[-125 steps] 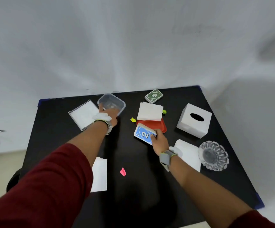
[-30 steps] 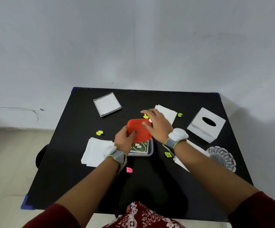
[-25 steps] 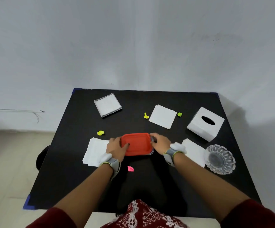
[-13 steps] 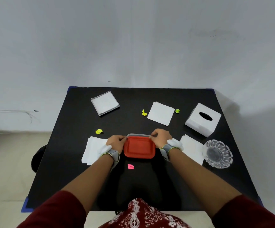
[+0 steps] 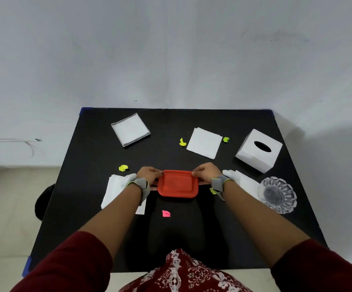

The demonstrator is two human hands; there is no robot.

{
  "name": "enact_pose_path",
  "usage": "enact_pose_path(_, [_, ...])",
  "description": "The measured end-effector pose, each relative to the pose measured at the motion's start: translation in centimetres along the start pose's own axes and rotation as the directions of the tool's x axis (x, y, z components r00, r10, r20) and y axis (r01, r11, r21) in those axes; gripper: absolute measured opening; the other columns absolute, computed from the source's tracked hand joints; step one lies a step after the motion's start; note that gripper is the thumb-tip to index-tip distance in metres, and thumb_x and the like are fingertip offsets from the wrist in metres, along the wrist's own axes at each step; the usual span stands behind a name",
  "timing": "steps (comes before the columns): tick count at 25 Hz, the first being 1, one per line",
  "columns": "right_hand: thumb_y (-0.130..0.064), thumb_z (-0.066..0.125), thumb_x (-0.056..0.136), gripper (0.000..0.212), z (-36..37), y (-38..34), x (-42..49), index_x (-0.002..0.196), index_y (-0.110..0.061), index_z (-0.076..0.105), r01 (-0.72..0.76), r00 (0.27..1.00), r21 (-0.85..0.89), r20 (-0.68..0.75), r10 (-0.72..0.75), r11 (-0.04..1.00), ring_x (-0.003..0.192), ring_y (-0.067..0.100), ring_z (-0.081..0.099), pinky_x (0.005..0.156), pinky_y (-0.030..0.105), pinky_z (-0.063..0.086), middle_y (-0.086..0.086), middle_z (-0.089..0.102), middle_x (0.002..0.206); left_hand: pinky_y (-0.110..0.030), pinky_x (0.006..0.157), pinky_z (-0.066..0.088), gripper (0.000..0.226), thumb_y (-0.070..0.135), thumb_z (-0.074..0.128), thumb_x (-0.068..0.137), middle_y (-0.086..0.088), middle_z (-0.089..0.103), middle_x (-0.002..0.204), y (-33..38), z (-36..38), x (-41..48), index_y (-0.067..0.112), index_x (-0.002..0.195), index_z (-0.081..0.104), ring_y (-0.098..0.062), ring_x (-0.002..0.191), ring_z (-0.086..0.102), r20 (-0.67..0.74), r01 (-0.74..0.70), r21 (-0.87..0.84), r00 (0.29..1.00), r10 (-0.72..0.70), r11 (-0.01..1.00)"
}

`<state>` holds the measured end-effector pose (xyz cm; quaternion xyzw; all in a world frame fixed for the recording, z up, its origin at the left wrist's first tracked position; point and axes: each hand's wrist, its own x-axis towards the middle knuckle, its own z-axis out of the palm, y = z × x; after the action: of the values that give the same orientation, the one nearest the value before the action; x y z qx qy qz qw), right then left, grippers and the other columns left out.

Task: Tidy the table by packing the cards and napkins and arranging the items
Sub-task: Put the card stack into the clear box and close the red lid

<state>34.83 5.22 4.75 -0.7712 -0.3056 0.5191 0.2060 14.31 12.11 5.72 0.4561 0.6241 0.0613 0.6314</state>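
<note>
On the table (image 5: pixel 171 127), I am gripping the lid (image 5: pixel 178 184), left hand (image 5: pixel 149 173) and right hand (image 5: pixel 205 171) pressing evenly to seat it.

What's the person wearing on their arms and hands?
Dark red left sleeve and right sleeve, ending near the elbows. Grey left wrist strap and right wrist strap, edged yellow-green, each with a white pad. Left hand and right hand are bare.
</note>
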Motion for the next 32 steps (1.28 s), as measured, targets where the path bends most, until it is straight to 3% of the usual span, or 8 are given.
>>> enact_pose_path(2, [-0.004, 0.062, 0.088, 0.021, -0.6, -0.5, 0.3, 0.109, 0.002, 0.066, -0.054, 0.994, 0.040, 0.099, 0.050, 0.998, 0.080, 0.019, 0.064, 0.079, 0.034, 0.060, 0.010, 0.065, 0.090, -0.033, 0.055, 0.054, 0.014, 0.002, 0.053, 0.092, -0.006, 0.057, 0.080, 0.9, -0.7, -0.4, 0.010, 0.081, 0.058, -0.018, 0.069, 0.056, 0.116, 0.067, -0.019, 0.991, -0.064, 0.998])
enact_pose_path(5, [-0.004, 0.064, 0.087, 0.017, -0.3, -0.3, 0.7, 0.103, -0.001, 0.067, -0.068, 0.992, 0.049, 0.106, 0.062, 0.997, 0.080, 0.019, 0.064, 0.088, 0.040, 0.057, 0.009, 0.065, 0.092, -0.030, 0.048, 0.056, 0.019, -0.002, 0.048, 0.093, -0.006, 0.058, 0.079, 1.1, -0.8, -0.2, 0.009, 0.079, 0.056, -0.018, 0.071, 0.057, 0.165, 0.078, 0.053, 0.983, -0.085, 0.996])
enact_pose_path(12, [-0.022, 0.060, 0.089, 0.021, 2.0, 1.0, -1.2, 0.105, -0.015, 0.071, 0.159, 0.945, -0.293, -0.232, -0.231, 0.943, 0.105, 0.022, 0.064, 0.086, 0.023, 0.044, 0.005, 0.072, 0.109, -0.027, 0.039, 0.052, 0.006, 0.008, 0.054, 0.091, -0.012, 0.059, 0.086, -0.8, 0.9, 0.6, 0.010, 0.090, 0.059, -0.017, 0.063, 0.056, -0.089, -0.058, 0.113, 0.994, 0.068, 0.992])
enact_pose_path(14, [-0.020, 0.058, 0.090, 0.025, 2.6, 2.0, -1.4, 0.114, -0.014, 0.066, 0.156, 0.958, -0.228, -0.204, -0.203, 0.961, 0.109, 0.023, 0.062, 0.091, 0.025, 0.043, 0.006, 0.068, 0.115, -0.033, 0.049, 0.055, 0.004, 0.010, 0.055, 0.091, -0.009, 0.058, 0.086, -1.9, 0.7, -0.2, 0.013, 0.095, 0.055, -0.018, 0.064, 0.057, -0.054, -0.055, 0.072, 0.997, 0.059, 0.996])
enact_pose_path(16, [-0.012, 0.060, 0.088, 0.035, 2.6, 3.1, -1.7, 0.123, -0.011, 0.057, 0.040, 0.996, -0.077, -0.075, -0.046, 0.996, 0.104, 0.027, 0.063, 0.093, 0.037, 0.052, 0.010, 0.064, 0.116, -0.034, 0.057, 0.054, 0.011, 0.006, 0.056, 0.089, -0.007, 0.059, 0.082, -3.1, 0.3, -1.3, 0.013, 0.095, 0.051, -0.019, 0.066, 0.058, 0.042, 0.027, 0.034, 0.999, -0.029, 0.999])
enact_pose_path(20, [0.013, 0.062, 0.080, 0.048, 1.7, 3.7, -3.4, 0.125, 0.001, 0.051, -0.106, 0.978, 0.113, 0.189, 0.084, 0.988, 0.078, 0.023, 0.063, 0.061, 0.026, 0.058, 0.012, 0.058, 0.100, -0.024, 0.051, 0.056, 0.023, -0.016, 0.051, 0.084, -0.008, 0.065, 0.068, -4.6, -0.3, -2.6, 0.006, 0.090, 0.051, -0.013, 0.052, 0.066, 0.174, 0.117, -0.040, 0.979, -0.108, 0.992])
enact_pose_path(26, [0.017, 0.063, 0.077, 0.047, 1.6, 4.4, -3.8, 0.120, -0.001, 0.058, -0.159, 0.975, 0.299, 0.196, 0.103, 0.941, 0.070, 0.018, 0.064, 0.055, 0.019, 0.059, 0.009, 0.063, 0.085, -0.025, 0.049, 0.058, 0.030, -0.028, 0.047, 0.079, -0.016, 0.057, 0.077, -5.6, -0.1, -3.1, 0.000, 0.084, 0.053, -0.012, 0.046, 0.066, 0.157, 0.072, -0.250, 0.987, -0.033, 0.966])
enact_pose_path(32, [0.015, 0.069, 0.070, 0.057, 2.4, 4.6, -3.3, 0.124, -0.001, 0.060, -0.124, 0.992, 0.231, 0.059, 0.114, 0.965, 0.087, 0.030, 0.067, 0.062, 0.026, 0.061, 0.019, 0.067, 0.113, -0.025, 0.049, 0.058, 0.029, -0.029, 0.054, 0.073, -0.012, 0.061, 0.068, -5.6, 0.0, -2.8, -0.001, 0.083, 0.056, -0.012, 0.045, 0.065, 0.094, 0.046, -0.247, 0.995, -0.023, 0.968])
